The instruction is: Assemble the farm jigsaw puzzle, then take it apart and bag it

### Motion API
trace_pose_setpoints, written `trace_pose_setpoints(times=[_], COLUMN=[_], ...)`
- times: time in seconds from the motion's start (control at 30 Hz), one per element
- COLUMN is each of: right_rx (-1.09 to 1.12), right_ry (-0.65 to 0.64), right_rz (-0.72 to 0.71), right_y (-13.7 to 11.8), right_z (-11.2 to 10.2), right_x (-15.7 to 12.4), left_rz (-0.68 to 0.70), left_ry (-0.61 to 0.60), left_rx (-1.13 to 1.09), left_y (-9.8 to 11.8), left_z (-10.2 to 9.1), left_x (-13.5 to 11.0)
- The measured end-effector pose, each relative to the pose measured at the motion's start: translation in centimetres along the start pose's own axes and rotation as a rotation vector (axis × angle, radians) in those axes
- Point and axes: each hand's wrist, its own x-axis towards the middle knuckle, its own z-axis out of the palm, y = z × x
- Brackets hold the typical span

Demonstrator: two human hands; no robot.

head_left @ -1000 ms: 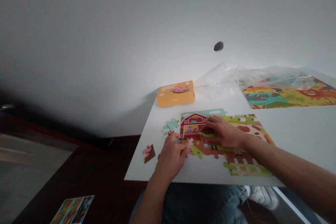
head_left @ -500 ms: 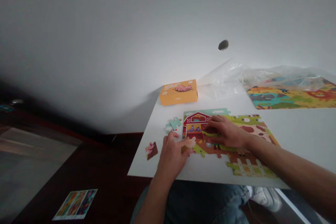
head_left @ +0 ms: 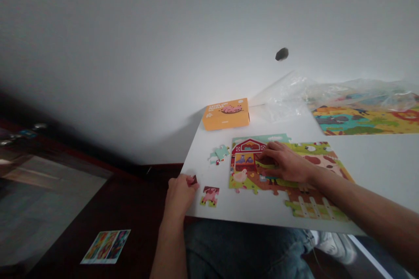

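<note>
My left hand is at the table's left edge, its fingers closed on a small brown-and-pink puzzle piece that they partly cover. Just right of it lies a loose puzzle piece with a pink pig. My right hand rests on the partly assembled farm jigsaw puzzle, thumb and fingers apart, hiding part of its middle. A red barn, a white hen and a cow show on the puzzle. Light-blue loose pieces lie to the left of the barn, one overlapping another.
An orange puzzle box stands at the back of the white table, near the wall. Clear plastic wrap spreads to its right, partly over another colourful puzzle. A printed sheet lies on the dark floor at left.
My left hand has moved from the hen at the puzzle's edge leftwards to the brown-and-pink piece and closed on it. The pig piece has come into view. My right hand stays on the puzzle.
</note>
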Motion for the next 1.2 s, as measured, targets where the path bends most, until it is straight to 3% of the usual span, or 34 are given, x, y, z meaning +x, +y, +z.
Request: trace_pose_setpoints(times=[0.17, 0.23, 0.33, 0.43, 0.5, 0.57, 0.7, 0.8, 1.0, 1.2], right_rx=[-0.011, -0.017, -0.02, -0.007, 0.0, -0.003, -0.022, -0.016, 0.001, -0.007], right_ry=[-0.006, -0.006, -0.01, -0.006, -0.004, 0.0, 0.008, 0.005, 0.005, -0.002], right_rz=[-0.002, 0.006, 0.008, 0.007, 0.004, -0.003, 0.003, 0.013, 0.002, 0.01], right_y=[0.0, 0.1, 0.0, -0.1, -0.1, -0.1, 0.0, -0.1, 0.0, 0.0], right_z=[0.1, 0.1, 0.1, 0.1, 0.1, 0.1, 0.1, 0.0, 0.1, 0.1], right_x=[0.0, 0.0, 0.0, 0.0, 0.0, 0.0, -0.1, -0.1, -0.1, -0.2], left_rz=[-0.034, 0.001, 0.115, 0.222, 0.317, 0.488, 0.782, 0.827, 0.877, 0.875], left_ry=[0.046, 0.045, -0.004, -0.203, -0.406, -0.466, -0.316, -0.235, -0.336, -0.347], left_rx=[-0.005, -0.193, -0.642, -0.879, -0.866, -0.762, -0.446, -0.305, -0.134, -0.109], left_y=[0.1, 0.5, 2.4, 5.3, 7.1, 8.4, 9.0, 8.3, 7.2, 7.5], left_z=[-0.1, -0.3, -0.4, -0.2, 0.3, 0.9, 1.3, 0.8, 0.1, 0.2], left_x=[0.5, 0.5, -0.7, -3.1, -4.7, -5.8, -6.1, -5.8, -6.2, -6.3])
